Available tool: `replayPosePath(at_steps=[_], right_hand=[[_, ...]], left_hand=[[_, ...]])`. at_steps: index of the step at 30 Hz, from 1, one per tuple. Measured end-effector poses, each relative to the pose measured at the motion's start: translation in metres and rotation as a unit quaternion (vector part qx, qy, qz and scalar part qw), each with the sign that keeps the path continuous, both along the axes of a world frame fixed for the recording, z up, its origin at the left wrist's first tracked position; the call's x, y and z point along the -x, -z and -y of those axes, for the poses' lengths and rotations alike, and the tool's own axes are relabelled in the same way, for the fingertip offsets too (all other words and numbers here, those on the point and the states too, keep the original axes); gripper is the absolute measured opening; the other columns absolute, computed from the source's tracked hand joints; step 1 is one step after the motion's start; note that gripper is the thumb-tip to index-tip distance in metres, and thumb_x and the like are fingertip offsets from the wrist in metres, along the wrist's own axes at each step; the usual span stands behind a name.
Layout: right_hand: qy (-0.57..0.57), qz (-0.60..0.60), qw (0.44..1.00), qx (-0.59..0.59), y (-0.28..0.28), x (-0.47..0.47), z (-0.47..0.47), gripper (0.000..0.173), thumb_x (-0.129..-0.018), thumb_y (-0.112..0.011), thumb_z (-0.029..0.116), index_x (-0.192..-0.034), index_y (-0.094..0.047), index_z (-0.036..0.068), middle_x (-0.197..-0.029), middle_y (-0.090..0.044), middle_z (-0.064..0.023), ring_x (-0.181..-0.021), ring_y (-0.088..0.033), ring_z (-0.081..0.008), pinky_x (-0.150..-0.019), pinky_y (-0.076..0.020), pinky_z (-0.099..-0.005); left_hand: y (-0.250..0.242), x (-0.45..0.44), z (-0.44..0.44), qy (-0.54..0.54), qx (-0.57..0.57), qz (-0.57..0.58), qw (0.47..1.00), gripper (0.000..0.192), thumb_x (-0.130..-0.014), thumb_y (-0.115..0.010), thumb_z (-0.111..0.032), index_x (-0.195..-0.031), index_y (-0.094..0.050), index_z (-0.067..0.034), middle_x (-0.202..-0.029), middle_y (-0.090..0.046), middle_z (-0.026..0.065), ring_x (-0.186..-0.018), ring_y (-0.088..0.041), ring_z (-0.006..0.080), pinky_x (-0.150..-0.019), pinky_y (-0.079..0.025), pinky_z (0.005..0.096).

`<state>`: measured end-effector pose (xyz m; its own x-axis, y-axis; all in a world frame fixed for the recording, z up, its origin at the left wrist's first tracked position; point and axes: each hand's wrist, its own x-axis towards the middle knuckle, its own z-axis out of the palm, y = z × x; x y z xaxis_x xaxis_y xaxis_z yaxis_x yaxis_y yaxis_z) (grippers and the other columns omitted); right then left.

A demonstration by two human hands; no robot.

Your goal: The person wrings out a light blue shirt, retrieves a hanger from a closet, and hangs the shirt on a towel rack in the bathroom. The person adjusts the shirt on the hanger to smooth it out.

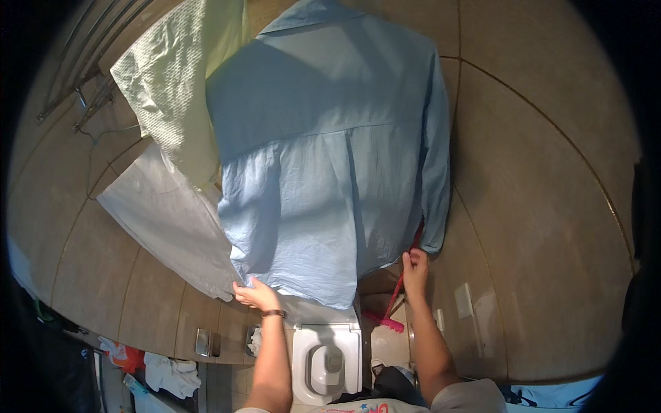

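Note:
A light blue long-sleeved shirt (310, 155) hangs before me with its back panel, collar and pleat showing. At the lower left corner of its hem, my left hand (256, 296) has the edge between thumb and fingers; a dark band is on that wrist. My right hand (415, 268) pinches the hem at the right, close to the cuff of the hanging sleeve (436, 206). The shirt's left sleeve is hidden. Beside the shirt hang a pale yellow textured cloth (170, 88) and a white cloth (170, 222).
Below the hem stands a white toilet (326, 361). A pink long-handled brush (387, 320) leans behind the right hand. Metal rack bars (88, 62) jut from the tiled wall (537, 206) at upper left. Lower left are a paper holder (206, 342), a waste bin (250, 340) and white fabric (173, 374).

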<state>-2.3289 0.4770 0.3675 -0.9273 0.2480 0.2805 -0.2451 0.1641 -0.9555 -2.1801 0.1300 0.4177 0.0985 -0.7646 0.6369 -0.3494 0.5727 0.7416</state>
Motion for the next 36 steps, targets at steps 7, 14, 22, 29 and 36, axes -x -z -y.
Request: replayPosePath(at_steps=[7, 14, 22, 29, 36], right_hand=[[-0.095, 0.091, 0.985, 0.111, -0.051, 0.094, 0.022, 0.065, -0.093, -0.068, 0.028, -0.141, -0.040, -0.006, -0.139, -0.050, -0.0194, -0.123, -0.052, -0.0264, -0.104, -0.0396, -0.0340], [-0.192, 0.003, 0.981, -0.007, -0.073, 0.003, 0.021, 0.029, -0.086, -0.071, 0.023, -0.104, -0.063, 0.001, -0.099, -0.065, -0.0154, -0.094, -0.061, -0.0273, -0.083, -0.0461, -0.0343], [-0.055, -0.028, 0.957, 0.285, -0.115, 0.030, -0.006, 0.050, -0.100, -0.055, 0.031, -0.136, -0.047, -0.004, -0.144, -0.044, -0.0172, -0.131, -0.043, -0.0285, -0.110, -0.0324, -0.0371], [-0.241, 0.055, 0.866, 0.435, -0.117, 0.022, -0.022, 0.045, -0.098, -0.058, 0.026, -0.132, -0.052, -0.004, -0.130, -0.057, -0.0087, -0.116, -0.052, -0.0186, -0.103, -0.0375, -0.0304], [-0.104, -0.042, 0.960, 0.255, -0.178, -0.035, -0.063, 0.027, -0.088, -0.072, 0.015, -0.107, -0.064, -0.002, -0.102, -0.066, -0.0041, -0.092, -0.059, -0.0149, -0.087, -0.0446, -0.0288]], left_hand=[[-0.071, 0.081, -0.196, 0.472, 0.096, 0.199, 0.853, 0.055, -0.084, -0.071, -0.030, -0.124, -0.052, 0.003, -0.121, -0.054, 0.0245, -0.119, -0.048, 0.0396, -0.102, -0.036, 0.0492], [-0.070, 0.143, -0.175, 0.432, -0.016, 0.156, 0.888, 0.069, -0.086, -0.071, -0.041, -0.128, -0.049, 0.009, -0.116, -0.058, 0.0298, -0.114, -0.055, 0.0414, -0.098, -0.042, 0.0471], [-0.070, 0.167, -0.195, 0.494, -0.034, 0.114, 0.862, 0.058, -0.087, -0.073, -0.034, -0.123, -0.052, 0.007, -0.099, -0.064, 0.0228, -0.090, -0.064, 0.0328, -0.082, -0.050, 0.0403], [-0.095, 0.183, -0.195, 0.502, -0.121, 0.102, 0.850, 0.049, -0.086, -0.074, -0.036, -0.105, -0.051, 0.003, -0.098, -0.058, 0.0181, -0.091, -0.057, 0.0290, -0.080, -0.047, 0.0405], [-0.113, 0.182, -0.204, 0.318, -0.024, 0.111, 0.941, 0.074, -0.078, -0.074, -0.054, -0.115, -0.047, 0.004, -0.115, -0.055, 0.0179, -0.111, -0.052, 0.0378, -0.094, -0.040, 0.0477]])
